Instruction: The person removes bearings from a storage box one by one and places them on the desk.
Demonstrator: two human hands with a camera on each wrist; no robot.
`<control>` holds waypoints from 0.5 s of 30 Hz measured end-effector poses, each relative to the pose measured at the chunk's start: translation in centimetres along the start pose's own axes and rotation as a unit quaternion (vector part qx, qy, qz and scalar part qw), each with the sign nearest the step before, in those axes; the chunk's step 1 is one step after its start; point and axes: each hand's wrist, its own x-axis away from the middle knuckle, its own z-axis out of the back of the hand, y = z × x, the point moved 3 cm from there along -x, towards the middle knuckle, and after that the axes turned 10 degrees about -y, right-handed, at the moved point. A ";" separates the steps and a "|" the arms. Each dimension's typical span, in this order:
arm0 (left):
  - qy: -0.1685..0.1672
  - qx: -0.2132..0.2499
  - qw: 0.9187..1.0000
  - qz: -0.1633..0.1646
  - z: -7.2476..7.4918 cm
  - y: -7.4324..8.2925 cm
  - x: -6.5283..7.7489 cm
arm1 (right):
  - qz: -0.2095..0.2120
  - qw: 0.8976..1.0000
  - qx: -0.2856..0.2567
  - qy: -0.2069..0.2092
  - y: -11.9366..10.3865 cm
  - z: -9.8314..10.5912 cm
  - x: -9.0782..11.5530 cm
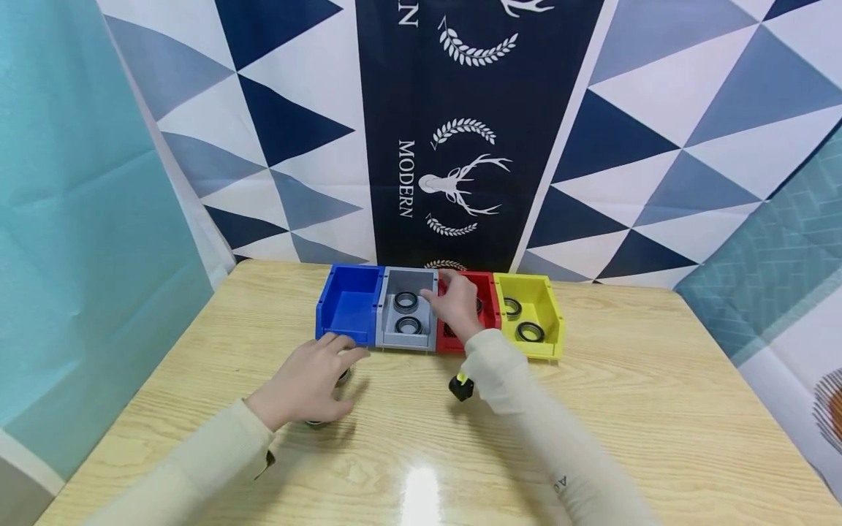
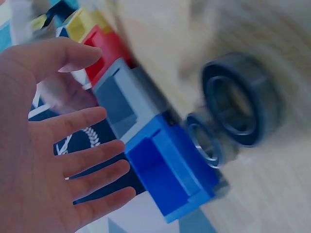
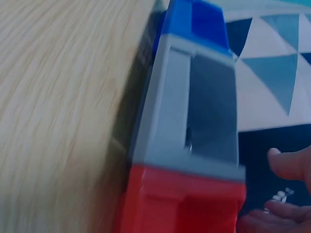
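Observation:
My left hand [image 1: 312, 383] hovers over the table with fingers spread and nothing in its grasp. Beneath and beside it, two ring-shaped bearings lie on the wood, a near bearing [image 2: 267, 99] and a farther bearing [image 2: 224, 146], both mostly covered by the hand in the head view. My right hand [image 1: 457, 299] is above the border of the grey bin [image 1: 406, 342] and the red bin [image 1: 487, 280], thumb apart from the fingers. No object shows between them. Two bearings, a rear one [image 1: 397, 307] and a front one [image 1: 419, 326], lie in the grey bin. Bearings in the red bin are partly hidden.
A blue bin [image 1: 355, 314] closes the row on the left, a yellow bin [image 1: 542, 299] on the right with two bearings inside. The row stands near the back of the wooden table [image 1: 395, 431], before a patterned cloth [image 1: 309, 146]. A black-and-yellow item [image 1: 461, 387] hangs by the right sleeve.

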 end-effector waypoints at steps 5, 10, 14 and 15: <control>-0.012 0.036 0.999 0.003 0.6 -0.1 -2.4 | -0.094 0.994 -0.014 -0.053 1.7 0.3 0.0; -0.051 0.057 0.997 0.023 1.0 0.1 -4.7 | -0.146 0.984 -0.057 -0.089 2.4 0.3 -0.2; -0.061 0.068 0.995 0.029 1.7 0.1 -6.0 | -0.178 0.975 -0.070 -0.110 2.4 0.4 -0.4; -0.062 0.072 0.995 0.032 2.0 0.0 -6.3 | -0.180 0.975 -0.068 -0.113 2.3 0.4 -0.4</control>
